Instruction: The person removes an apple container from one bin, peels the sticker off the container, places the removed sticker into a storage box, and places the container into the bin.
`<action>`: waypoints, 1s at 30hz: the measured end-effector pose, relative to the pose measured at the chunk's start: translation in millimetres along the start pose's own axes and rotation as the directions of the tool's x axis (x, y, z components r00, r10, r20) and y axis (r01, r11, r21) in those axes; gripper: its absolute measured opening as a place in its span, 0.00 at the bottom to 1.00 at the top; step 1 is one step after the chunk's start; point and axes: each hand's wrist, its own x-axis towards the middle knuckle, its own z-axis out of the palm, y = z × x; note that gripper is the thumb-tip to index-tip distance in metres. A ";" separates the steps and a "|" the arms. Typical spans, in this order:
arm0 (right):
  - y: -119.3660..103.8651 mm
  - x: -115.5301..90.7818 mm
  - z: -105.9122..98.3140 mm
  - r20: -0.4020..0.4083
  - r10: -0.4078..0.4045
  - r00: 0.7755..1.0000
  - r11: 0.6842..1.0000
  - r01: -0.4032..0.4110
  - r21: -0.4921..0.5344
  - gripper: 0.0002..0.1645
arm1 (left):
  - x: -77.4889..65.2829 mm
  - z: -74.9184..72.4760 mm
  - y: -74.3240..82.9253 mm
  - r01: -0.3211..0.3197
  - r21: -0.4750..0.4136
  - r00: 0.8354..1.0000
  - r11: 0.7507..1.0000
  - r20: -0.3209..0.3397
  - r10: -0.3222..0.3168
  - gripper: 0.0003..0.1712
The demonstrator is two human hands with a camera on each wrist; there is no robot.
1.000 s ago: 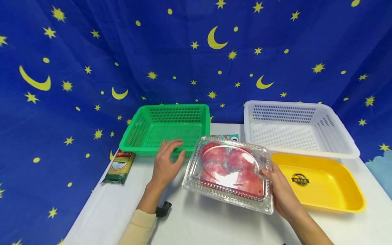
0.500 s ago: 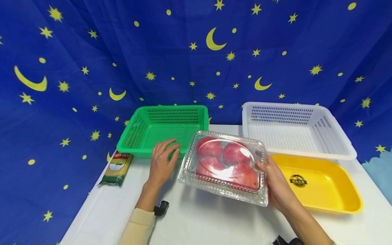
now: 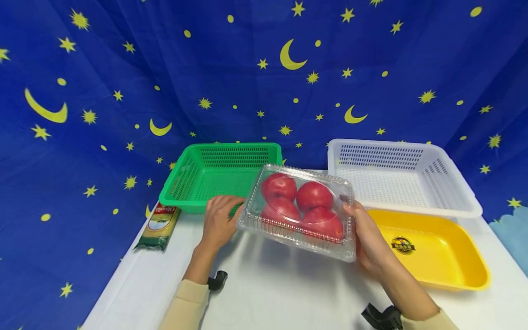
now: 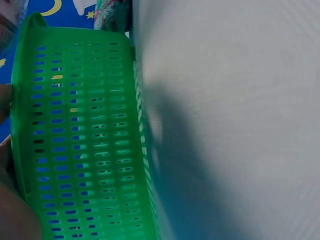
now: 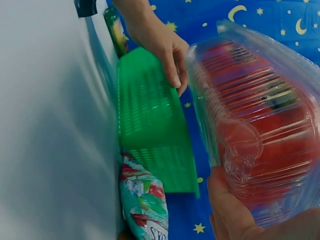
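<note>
My right hand (image 3: pixel 371 243) grips the right edge of a clear plastic clamshell box (image 3: pixel 294 250), thumb on top. Inside lie several round red fruits (image 3: pixel 314 195) that look like tomatoes. The box is raised over the table and tilted. My left hand (image 3: pixel 218 220) is at the front rim of the green basket (image 3: pixel 189 201). In the right wrist view, that left hand (image 5: pixel 167 47) pinches the rim between thumb and fingers. The left wrist view shows the slotted basket wall (image 4: pixel 90 135) with fingertips (image 4: pixel 5 95) right at its rim.
A white basket (image 3: pixel 412 208) stands at the back right, behind a yellow tray (image 3: pixel 437 247). Left of the green basket lies a red, yellow and green packet (image 3: pixel 158 229). A teal and red bag (image 5: pixel 145 200) lies beside the green basket, hidden behind the box in the head view.
The fruit box has moved up and slightly left in my right hand, covering the teal bag. My left hand has gone from hovering to taking hold of the green basket's rim.
</note>
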 end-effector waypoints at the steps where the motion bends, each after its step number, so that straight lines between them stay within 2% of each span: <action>1: -1.2 1.8 1.1 -0.005 0.007 1.000 1.000 -0.007 -0.006 0.40 | -0.5 0.5 0.0 -0.001 0.001 1.000 1.000 -0.006 0.001 0.16; 4: -5.5 8.5 4.6 -0.003 0.019 1.000 0.999 -0.019 -0.025 0.41 | -1.8 2.3 -0.1 -0.002 0.006 1.000 1.000 -0.022 0.002 0.20; 8: -9.3 18.6 8.5 0.024 0.002 1.000 1.000 -0.002 -0.028 0.40 | -1.6 2.8 0.5 0.005 0.009 0.999 1.000 -0.032 -0.004 0.19; 15: -11.1 31.1 12.4 0.059 -0.046 0.997 0.999 0.046 0.004 0.28 | -1.1 2.8 0.4 -0.003 0.028 1.000 1.000 -0.019 0.004 0.14; 22: -15.7 44.0 20.7 0.079 -0.057 0.995 0.998 0.054 0.031 0.30 | -2.5 1.7 -1.7 -0.011 0.018 1.000 1.000 -0.011 0.011 0.16; 26: -19.7 52.6 26.2 0.081 -0.045 0.996 0.998 0.042 0.043 0.25 | -2.1 2.1 -2.0 -0.005 0.017 1.000 1.000 -0.022 0.005 0.14; 30: -22.5 60.1 30.6 0.071 -0.019 0.997 0.998 0.015 0.053 0.26 | -2.5 2.0 -1.2 0.014 0.029 1.000 0.999 -0.010 -0.014 0.14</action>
